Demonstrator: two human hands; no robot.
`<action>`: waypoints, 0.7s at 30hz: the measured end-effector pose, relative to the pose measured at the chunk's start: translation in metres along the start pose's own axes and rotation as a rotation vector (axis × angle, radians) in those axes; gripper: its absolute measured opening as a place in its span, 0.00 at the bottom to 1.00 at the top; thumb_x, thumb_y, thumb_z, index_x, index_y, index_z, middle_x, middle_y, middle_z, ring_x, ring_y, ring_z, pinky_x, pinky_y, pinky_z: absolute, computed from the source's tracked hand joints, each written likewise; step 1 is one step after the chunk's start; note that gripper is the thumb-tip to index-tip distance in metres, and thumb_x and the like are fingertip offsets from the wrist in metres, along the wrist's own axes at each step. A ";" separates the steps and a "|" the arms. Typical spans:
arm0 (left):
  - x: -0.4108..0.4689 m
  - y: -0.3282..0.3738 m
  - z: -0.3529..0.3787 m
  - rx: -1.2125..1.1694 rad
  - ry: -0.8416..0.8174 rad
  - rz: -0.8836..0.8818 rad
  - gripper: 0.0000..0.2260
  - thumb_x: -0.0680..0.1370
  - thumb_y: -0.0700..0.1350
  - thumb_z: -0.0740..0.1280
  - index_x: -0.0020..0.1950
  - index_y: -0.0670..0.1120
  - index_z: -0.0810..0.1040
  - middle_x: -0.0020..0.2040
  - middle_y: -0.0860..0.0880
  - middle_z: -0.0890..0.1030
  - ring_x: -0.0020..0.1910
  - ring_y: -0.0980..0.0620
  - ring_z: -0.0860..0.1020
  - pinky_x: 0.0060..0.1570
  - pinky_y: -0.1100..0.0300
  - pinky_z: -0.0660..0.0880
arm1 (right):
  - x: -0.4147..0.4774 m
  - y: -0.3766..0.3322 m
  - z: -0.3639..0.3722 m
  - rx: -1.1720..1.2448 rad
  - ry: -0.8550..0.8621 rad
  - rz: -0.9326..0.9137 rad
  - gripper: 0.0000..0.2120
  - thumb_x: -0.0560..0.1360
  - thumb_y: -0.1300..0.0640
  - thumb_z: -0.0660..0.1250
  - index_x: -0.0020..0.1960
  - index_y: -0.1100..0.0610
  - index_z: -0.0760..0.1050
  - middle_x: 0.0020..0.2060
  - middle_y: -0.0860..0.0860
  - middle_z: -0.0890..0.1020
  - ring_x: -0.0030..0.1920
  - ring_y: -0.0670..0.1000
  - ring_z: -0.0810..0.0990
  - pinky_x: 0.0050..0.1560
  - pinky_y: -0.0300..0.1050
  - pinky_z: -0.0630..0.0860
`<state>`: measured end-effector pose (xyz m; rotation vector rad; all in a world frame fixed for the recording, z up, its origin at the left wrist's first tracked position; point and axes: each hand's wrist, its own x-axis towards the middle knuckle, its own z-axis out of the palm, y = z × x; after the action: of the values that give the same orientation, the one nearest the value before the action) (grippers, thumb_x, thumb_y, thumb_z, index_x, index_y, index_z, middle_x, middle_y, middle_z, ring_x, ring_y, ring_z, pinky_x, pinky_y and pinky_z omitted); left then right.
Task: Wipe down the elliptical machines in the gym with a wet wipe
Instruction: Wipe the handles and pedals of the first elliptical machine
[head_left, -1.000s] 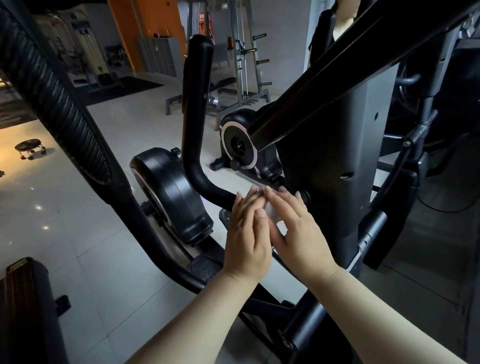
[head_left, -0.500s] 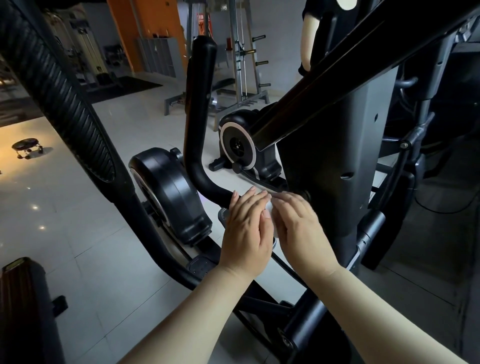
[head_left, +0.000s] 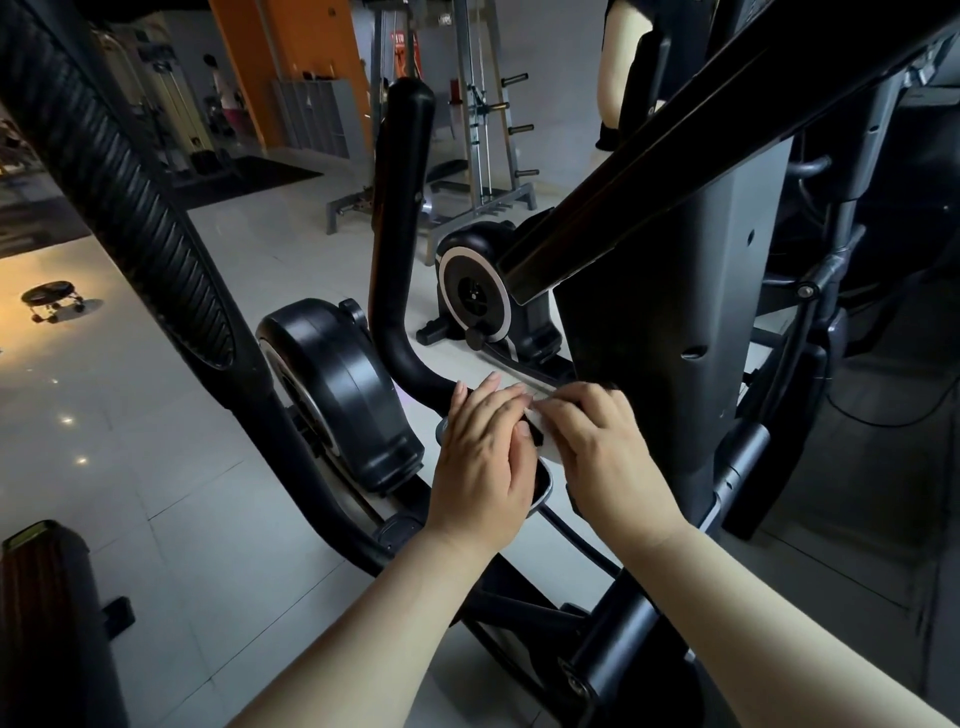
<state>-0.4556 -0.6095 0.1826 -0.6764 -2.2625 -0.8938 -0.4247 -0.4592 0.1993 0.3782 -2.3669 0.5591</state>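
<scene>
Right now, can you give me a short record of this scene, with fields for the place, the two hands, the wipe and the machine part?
place: gym with tiled floor
machine part: lower end of curved black handlebar
left hand: fingers straight, resting on the handlebar
right hand: fingers curled round the wet wipe
wipe state: white, between the hands, mostly hidden
</scene>
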 end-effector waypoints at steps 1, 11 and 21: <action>0.000 -0.001 0.000 0.005 0.005 0.005 0.19 0.84 0.44 0.53 0.66 0.38 0.78 0.66 0.46 0.80 0.75 0.48 0.68 0.80 0.47 0.54 | 0.000 0.006 0.000 -0.032 0.016 0.042 0.13 0.79 0.60 0.67 0.63 0.60 0.79 0.59 0.54 0.77 0.55 0.56 0.71 0.58 0.49 0.75; -0.001 -0.001 -0.001 -0.017 -0.023 0.008 0.20 0.83 0.44 0.53 0.67 0.38 0.78 0.66 0.46 0.79 0.75 0.49 0.68 0.80 0.48 0.53 | 0.003 -0.010 -0.003 0.052 0.020 -0.059 0.15 0.79 0.56 0.60 0.60 0.58 0.81 0.55 0.51 0.81 0.54 0.53 0.74 0.59 0.42 0.72; 0.000 -0.010 -0.008 0.012 -0.015 0.016 0.19 0.83 0.43 0.54 0.68 0.40 0.77 0.69 0.46 0.78 0.77 0.48 0.67 0.81 0.48 0.51 | 0.006 -0.001 0.000 0.005 0.047 0.116 0.11 0.76 0.65 0.69 0.58 0.60 0.80 0.54 0.55 0.78 0.52 0.57 0.72 0.52 0.51 0.76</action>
<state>-0.4599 -0.6219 0.1832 -0.6969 -2.2713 -0.8700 -0.4289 -0.4605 0.2034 0.2289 -2.3535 0.6207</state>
